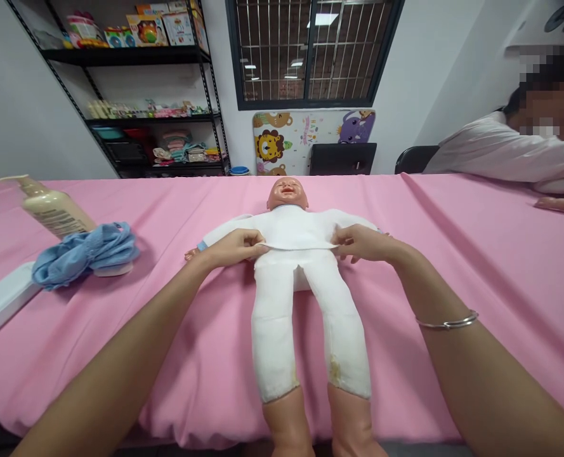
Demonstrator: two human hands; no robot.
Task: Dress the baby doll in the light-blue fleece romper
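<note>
A baby doll (287, 193) lies on its back on a pink-sheeted table (457, 266), its head pointing away from me. It wears a white top (295, 228) and white leggings (275, 330) with yellowish stains near the knees. My left hand (231, 249) pinches the top's lower hem at the doll's right side. My right hand (362, 244) holds the same hem at the other side, and a silver bangle (447, 321) circles that wrist. The doll's bare feet stick out below the leggings, partly cut off by the frame's bottom edge.
A pump bottle of cream lotion (56, 206), a crumpled blue cloth (84, 254) and a white plastic case (3, 298) lie on the left of the table. A person in a white top (495, 149) leans on the far right end. Shelves of toys (134, 57) stand behind.
</note>
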